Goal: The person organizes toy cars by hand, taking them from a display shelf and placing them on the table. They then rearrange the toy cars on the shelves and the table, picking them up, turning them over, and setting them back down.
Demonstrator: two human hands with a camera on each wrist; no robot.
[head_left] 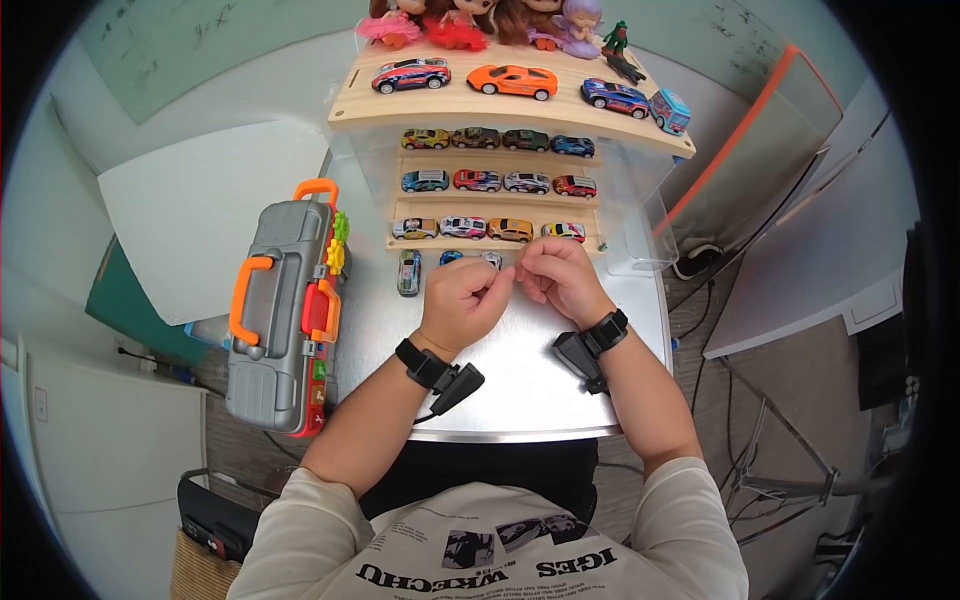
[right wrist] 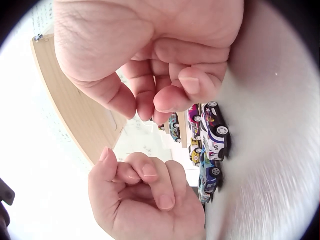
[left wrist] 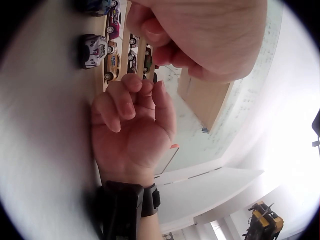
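My left hand (head_left: 466,305) and right hand (head_left: 562,277) are held close together over the front of the table. Their fingers are loosely bent with nothing between them, as the palm side of the right hand (left wrist: 130,132) shows in the left wrist view. Just beyond them on the tabletop are a blue toy car (head_left: 450,257) and a white and purple toy car (right wrist: 215,132), partly hidden by the hands in the head view. A grey-green toy car (head_left: 409,272) stands to their left.
Rows of toy cars fill a tiered wooden rack (head_left: 395,242) behind the hands. On the wooden shelf (head_left: 350,105) above are larger cars, an orange car (head_left: 513,81) and several dolls (head_left: 465,25). A grey toolbox-like case (head_left: 270,310) stands at left on the metal table (head_left: 520,410).
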